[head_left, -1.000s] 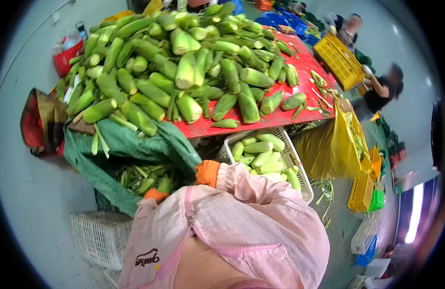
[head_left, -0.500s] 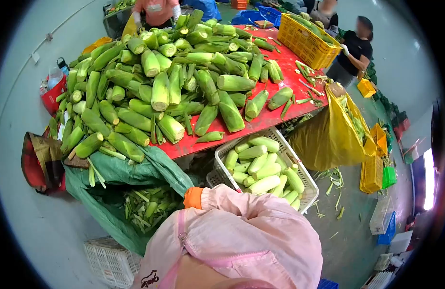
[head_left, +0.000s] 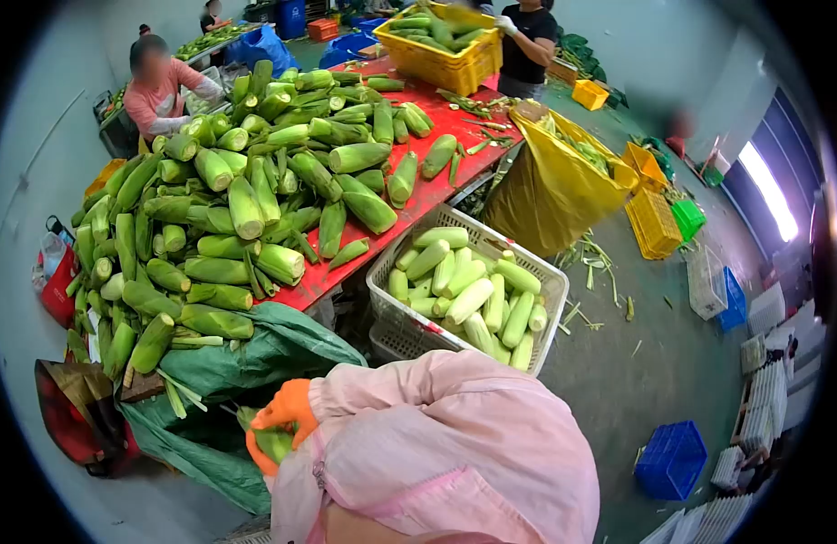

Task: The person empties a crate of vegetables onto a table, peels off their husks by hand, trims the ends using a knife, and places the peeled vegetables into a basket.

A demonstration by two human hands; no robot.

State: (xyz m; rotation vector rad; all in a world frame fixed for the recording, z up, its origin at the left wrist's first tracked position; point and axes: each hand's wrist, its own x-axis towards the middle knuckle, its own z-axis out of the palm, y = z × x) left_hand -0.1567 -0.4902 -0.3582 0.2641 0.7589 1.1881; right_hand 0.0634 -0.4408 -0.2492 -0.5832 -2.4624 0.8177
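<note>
My right hand [head_left: 291, 408], in an orange glove, is closed over a green ear of corn [head_left: 273, 442] at the mouth of a green sack [head_left: 228, 367]. Below the ear shows a strip of orange glove, my left hand [head_left: 259, 455], wrapped against it; most of that hand is hidden by the pink sleeve. A large heap of corn in green husks [head_left: 246, 208] lies on the red table [head_left: 314, 288]. To the right of my sleeve, a white crate [head_left: 554, 313] holds several paler, stripped ears [head_left: 473, 299].
A yellow sack [head_left: 545, 195] of husk scraps hangs by the table's right end. Beyond it a yellow crate [head_left: 464, 68] of green ears rests on the table beside a person in black [head_left: 527, 45]. Another person in pink [head_left: 160, 100] is behind the heap. A blue crate [head_left: 672, 461] stands on the floor.
My view has turned, so the table and white crate appear further left. My gloved hands have come into sight with an ear of corn at the green sack; earlier only an orange cuff showed.
</note>
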